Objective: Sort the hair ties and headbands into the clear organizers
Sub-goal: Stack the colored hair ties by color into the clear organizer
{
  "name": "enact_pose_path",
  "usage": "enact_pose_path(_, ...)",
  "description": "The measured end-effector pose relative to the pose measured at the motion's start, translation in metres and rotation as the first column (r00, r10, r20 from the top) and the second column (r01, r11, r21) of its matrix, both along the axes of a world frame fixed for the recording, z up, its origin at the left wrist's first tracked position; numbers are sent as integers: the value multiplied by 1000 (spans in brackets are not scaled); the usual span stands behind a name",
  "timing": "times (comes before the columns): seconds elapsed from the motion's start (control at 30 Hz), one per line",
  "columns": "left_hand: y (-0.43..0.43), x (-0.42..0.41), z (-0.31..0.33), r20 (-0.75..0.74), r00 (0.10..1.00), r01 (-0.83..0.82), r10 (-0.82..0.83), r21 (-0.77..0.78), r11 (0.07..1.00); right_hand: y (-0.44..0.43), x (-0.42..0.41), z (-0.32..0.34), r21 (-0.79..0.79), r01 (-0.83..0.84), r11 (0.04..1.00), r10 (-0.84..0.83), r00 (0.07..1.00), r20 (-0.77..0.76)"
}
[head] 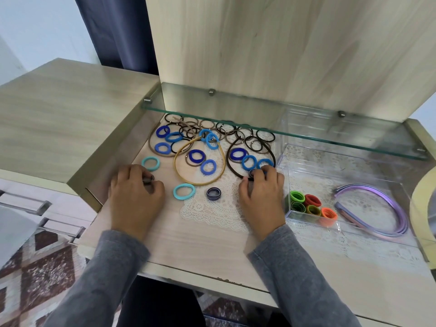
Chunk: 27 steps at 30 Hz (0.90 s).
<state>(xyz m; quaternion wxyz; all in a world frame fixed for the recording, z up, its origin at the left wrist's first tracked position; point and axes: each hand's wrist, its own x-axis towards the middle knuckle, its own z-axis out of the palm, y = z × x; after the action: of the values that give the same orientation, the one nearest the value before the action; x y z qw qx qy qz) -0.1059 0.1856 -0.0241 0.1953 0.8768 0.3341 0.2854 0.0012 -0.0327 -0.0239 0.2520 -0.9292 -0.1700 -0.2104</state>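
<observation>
Both hands sit low on the desk, each closed on a dark hair tie.

The left hand (136, 187), at 9 o'clock from the striped coil tie (213, 193) that lies between the hands, curls its fingers round a dark tie (148, 179). The right hand (262, 192), at 3 o'clock, pinches a navy coiled tie (253, 173) at the rim of the black headband (232, 165). At 12 o'clock lie the gold headband (200, 184) and a spread of loose blue, black and brown ties (207, 135), partly under the glass shelf (259, 109). Two teal ties (184, 191) lie near the left hand. Far out at 3 o'clock, the small clear organizer (304, 219) holds the green, red and orange ties (311, 205). The purple headbands (377, 208) lie in the large clear organizer (354, 168).
</observation>
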Motion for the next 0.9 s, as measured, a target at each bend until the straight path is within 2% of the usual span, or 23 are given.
enact_pose_path(0.33,2,-1,2,10,1000,24,-24,-17,1000,-2,1,-1,24,-21,999,21,1000,-19)
enact_pose_path(0.5,0,0,7,116,980,165,-162,-16,986,-2,0,1,21,-7,1000,6,1000,23)
enact_pose_path(0.57,-8,0,14,181,944,271,-276,52,961,-1,0,0,15,3,1000,-3,1000,17)
enact_pose_path(0.7,-35,5,23,268,806,500,-528,171,849,0,0,-1,14,22,1000,-22,1000,14)
enact_pose_path(0.8,-48,10,15,258,721,614,-643,191,766,0,1,-3,19,38,999,-38,999,6)
enact_pose_path(0.9,-51,12,7,197,708,653,-678,183,735,0,1,-3,26,37,999,-37,999,9)
